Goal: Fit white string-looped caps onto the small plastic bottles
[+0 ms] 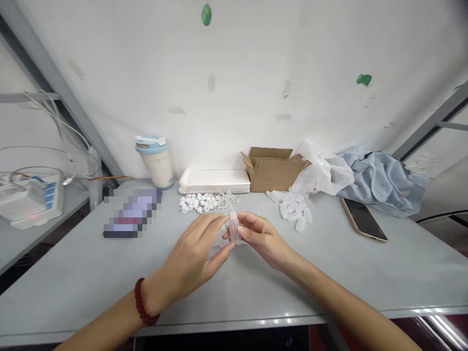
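A small translucent bottle (234, 231) with a narrow tip stands upright between my hands over the middle of the table. My right hand (260, 236) pinches it from the right, thumb on its front. My left hand (197, 251), with a dark red bead bracelet (141, 302) on the wrist, has its fingertips at the bottle's shoulder and its thumb at the base. Just behind lie a pile of white caps (199, 202) and some clear thin tips (226, 199). More translucent bottles (292, 207) lie loose to the right. Part of what lies under my hands is hidden.
Along the wall stand a lidded cup (157, 163), a stack of white trays (215, 180), an open cardboard box (272, 174), a plastic bag (321, 170) and a blue cloth (387, 183). A phone (364, 222) lies right, a blurred-out device (133, 214) left, on the grey table (329, 263).
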Motion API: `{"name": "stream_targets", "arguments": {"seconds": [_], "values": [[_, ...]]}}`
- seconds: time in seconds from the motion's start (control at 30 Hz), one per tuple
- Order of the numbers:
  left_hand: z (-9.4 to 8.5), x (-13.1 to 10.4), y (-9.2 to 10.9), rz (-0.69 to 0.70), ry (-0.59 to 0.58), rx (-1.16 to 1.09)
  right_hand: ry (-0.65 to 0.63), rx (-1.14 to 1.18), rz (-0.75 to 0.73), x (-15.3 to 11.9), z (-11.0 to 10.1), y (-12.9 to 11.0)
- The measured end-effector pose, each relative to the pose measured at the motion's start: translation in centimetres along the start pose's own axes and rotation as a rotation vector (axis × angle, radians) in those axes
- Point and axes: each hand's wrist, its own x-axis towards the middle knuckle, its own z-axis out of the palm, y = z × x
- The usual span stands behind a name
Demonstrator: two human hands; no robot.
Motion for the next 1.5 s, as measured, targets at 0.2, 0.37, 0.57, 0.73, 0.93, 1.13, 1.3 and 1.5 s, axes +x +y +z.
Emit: {"name": "stream_targets", "arguments": {"seconds": [0.2, 0.37, 0.57, 0.73, 0.93, 1.13, 1.3, 1.5], "values": [[0.1, -3.7, 0.6, -0.028, 0.107, 0.107, -0.109, 0.190, 0.136, -0.3, 1.6, 2.0], [1.5, -5.4, 0.2, 0.065, 0.121, 0.165, -0.143, 0.201, 0.176, -0.5, 1.8, 3.3], [1.6, -5.9, -0.4, 0.112, 0.097, 0.165, -0.171, 0.121, 0.179, -0.5, 2.0, 3.5], [1.5, -5.9, -0.7, 0.133, 0.074, 0.160, -0.197, -0.004, 0.158, -0.7, 2.2, 3.0], [0.6, -6.0, -0.5, 0.095, -0.032, 0.105, -0.214, -0.065, 0.135, -0.8, 2.3, 3.2], [-1.8, -5.6, -0.1, 0.054, -0.176, 0.065, -0.313, -0.168, 0.233, -1.3, 2.7, 3.8], [-4.0, -5.9, -0.5, -0.012, -0.280, 0.139, -0.377, -0.269, 0.312, -1.7, 2.9, 3.9], [-4.9, -6.9, -1.5, -0.092, -0.389, 0.229, -0.246, -0.339, 0.274, -1.2, 2.4, 3.2]]}}
